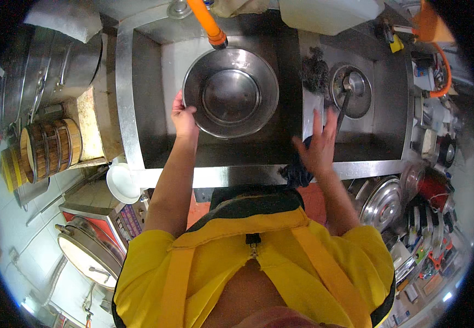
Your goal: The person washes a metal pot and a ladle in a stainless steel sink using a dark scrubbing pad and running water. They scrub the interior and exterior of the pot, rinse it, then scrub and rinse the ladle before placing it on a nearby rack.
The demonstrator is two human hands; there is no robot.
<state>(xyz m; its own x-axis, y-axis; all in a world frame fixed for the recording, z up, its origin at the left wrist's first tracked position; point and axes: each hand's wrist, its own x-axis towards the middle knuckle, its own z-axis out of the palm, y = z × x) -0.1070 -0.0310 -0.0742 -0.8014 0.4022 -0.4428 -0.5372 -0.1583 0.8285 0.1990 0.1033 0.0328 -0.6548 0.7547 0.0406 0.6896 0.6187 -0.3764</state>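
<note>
My left hand (185, 117) grips the rim of a large round stainless steel bowl (230, 96), thumb over the edge, in the left basin of a steel sink. Above the bowl's far rim ends an orange hose (213, 30). Blurred by motion, my right hand (322, 143) is over the basins' right side with fingers spread, beside a dark cloth (297, 170) that lies across the sink's front edge; whether they touch is unclear. In the right basin a ladle (356, 83) rests in a round metal dish (364, 107).
A dark scrubber-like bundle (315, 69) sits on the ledge between the basins. Left of the sink stand a wooden bucket (52, 145) and a white bowl (123, 183). Steel lids (381, 203) are at the right, near my elbow. A pale container (331, 14) overhangs the sink's back.
</note>
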